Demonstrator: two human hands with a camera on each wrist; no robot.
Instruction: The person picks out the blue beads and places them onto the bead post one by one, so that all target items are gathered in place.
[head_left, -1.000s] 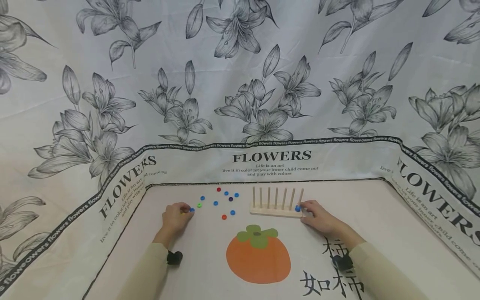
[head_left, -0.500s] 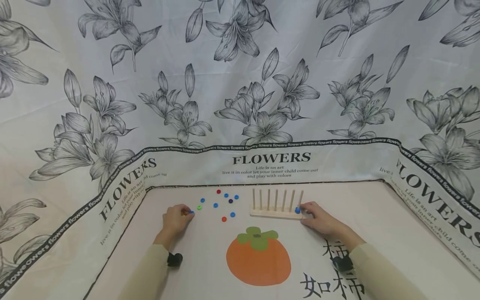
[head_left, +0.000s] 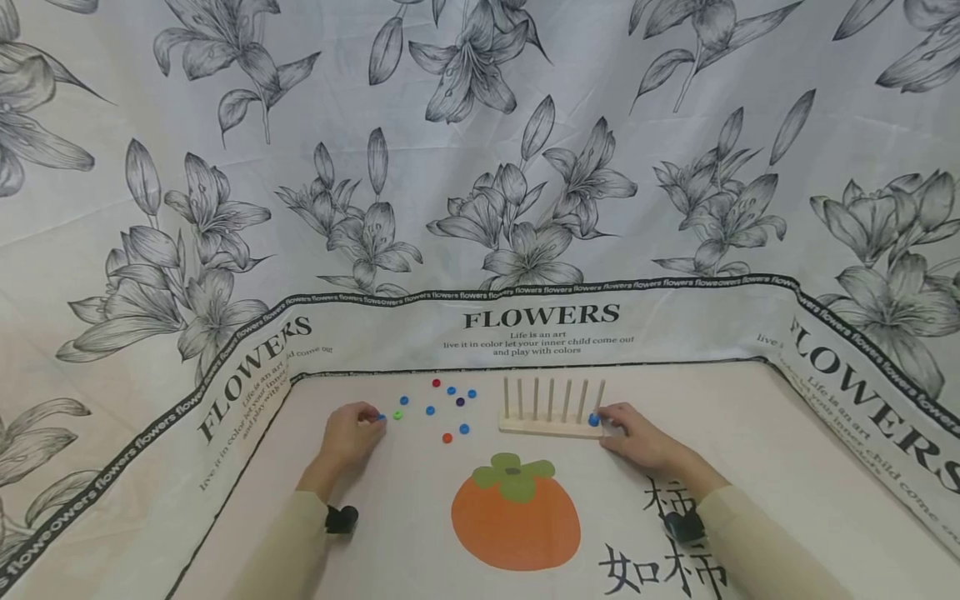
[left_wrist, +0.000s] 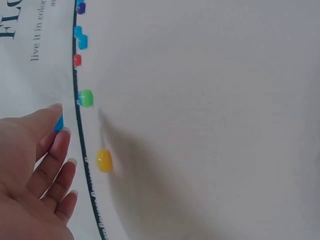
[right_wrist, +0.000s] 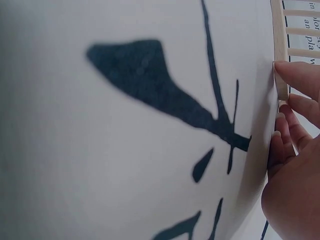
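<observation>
My left hand (head_left: 351, 435) pinches a small blue bead (left_wrist: 59, 123) between thumb and index finger, the other fingers loosely bent. A yellow bead (left_wrist: 104, 160) lies on the cloth close to that hand, hidden behind it in the head view. To the right stands a wooden peg rack (head_left: 551, 426) with a row of upright pegs. One blue bead (head_left: 594, 420) sits low on its rightmost peg. My right hand (head_left: 637, 437) grips the right end of the rack's base, thumb and fingers at the wood in the right wrist view.
Between left hand and rack, loose beads lie scattered: a green bead (head_left: 398, 415), a red bead (head_left: 437, 383), an orange-red bead (head_left: 447, 437), a dark purple bead (head_left: 461, 402) and several blue ones. A printed persimmon (head_left: 516, 521) marks the cloth in front. A flowered curtain (head_left: 480, 183) encloses the back.
My left hand has risen slightly with the blue bead, and the yellow bead has gone from sight in the head view. The right hand and rack have stayed put.
</observation>
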